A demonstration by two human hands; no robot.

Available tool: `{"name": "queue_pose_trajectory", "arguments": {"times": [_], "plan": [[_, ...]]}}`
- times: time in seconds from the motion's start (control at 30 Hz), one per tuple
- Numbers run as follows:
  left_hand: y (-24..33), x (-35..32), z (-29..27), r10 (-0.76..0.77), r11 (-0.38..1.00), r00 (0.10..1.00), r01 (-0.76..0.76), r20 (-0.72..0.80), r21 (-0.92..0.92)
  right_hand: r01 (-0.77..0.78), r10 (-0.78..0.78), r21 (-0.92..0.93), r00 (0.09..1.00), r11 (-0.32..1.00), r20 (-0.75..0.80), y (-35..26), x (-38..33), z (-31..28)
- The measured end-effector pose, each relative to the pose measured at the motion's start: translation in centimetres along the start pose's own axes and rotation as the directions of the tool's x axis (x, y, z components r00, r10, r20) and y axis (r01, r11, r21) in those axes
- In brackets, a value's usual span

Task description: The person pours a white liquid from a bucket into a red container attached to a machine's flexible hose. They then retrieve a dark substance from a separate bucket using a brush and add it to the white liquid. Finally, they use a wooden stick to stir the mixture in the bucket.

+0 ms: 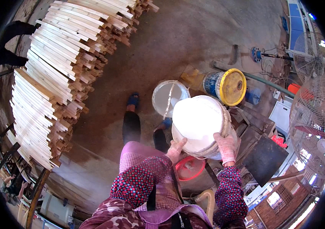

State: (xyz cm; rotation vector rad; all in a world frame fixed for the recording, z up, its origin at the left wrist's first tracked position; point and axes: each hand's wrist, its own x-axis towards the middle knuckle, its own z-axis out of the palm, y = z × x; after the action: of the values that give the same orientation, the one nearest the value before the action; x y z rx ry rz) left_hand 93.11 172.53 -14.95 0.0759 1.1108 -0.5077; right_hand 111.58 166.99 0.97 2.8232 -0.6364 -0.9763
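In pale work gloves, both my hands grip a round white bucket [197,119] by its near rim. My left hand [176,150] has its thumb over the rim at the near left, with its other fingers mostly hidden. At the near right, my right hand [225,147] presses its thumb on the rim. White shows inside the bucket, too bright for me to tell how full it is. The rim is stained. Just beyond, on the floor, stands a second white bucket [158,100], with a pale strip across its mouth and partly hidden by the held one.
A blue drum with a yellow lid [234,87] stands beyond my right hand. Below the held bucket is a red round lid or basin [190,168]. Wood strips [51,76] are stacked at left, people beside them. At right are a large fan [311,126] and a dark panel [263,159].
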Motion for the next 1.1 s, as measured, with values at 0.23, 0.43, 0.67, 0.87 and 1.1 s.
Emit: {"name": "queue_pose_trajectory", "arguments": {"times": [0.23, 0.43, 0.67, 0.87, 1.1], "plan": [[0.1, -0.4, -0.1, 0.061, 0.998, 0.998, -0.061, -0.022, -0.009, 0.060, -0.063, 0.057, 0.997, 0.997, 0.042, -1.2, -0.1, -0.4], [-1.1, 1.2, -2.2, 0.069, 0.984, 0.996, -0.076, 0.049, 0.160, -0.057, 0.053, 0.057, 0.996, 0.997, 0.070, 0.8, 2.4, 1.4], [0.5, -0.2, -3.0, 0.062, 0.931, 0.998, -0.061, 0.007, 0.359, 0.021, -0.025, 0.064, 0.998, 0.998, 0.063, -2.0, 0.4, -0.6], [2.3, -1.5, -4.3, 0.052, 0.948, 0.997, -0.030, -0.062, 0.316, -0.031, 0.024, 0.104, 0.997, 0.994, 0.067, -1.1, 1.7, 0.8], [3.4, -1.6, -6.5, 0.071, 0.941, 0.981, -0.007, -0.178, 0.338, -0.040, 0.033, 0.119, 0.998, 0.992, 0.060, -1.3, 2.1, 1.4]]}}
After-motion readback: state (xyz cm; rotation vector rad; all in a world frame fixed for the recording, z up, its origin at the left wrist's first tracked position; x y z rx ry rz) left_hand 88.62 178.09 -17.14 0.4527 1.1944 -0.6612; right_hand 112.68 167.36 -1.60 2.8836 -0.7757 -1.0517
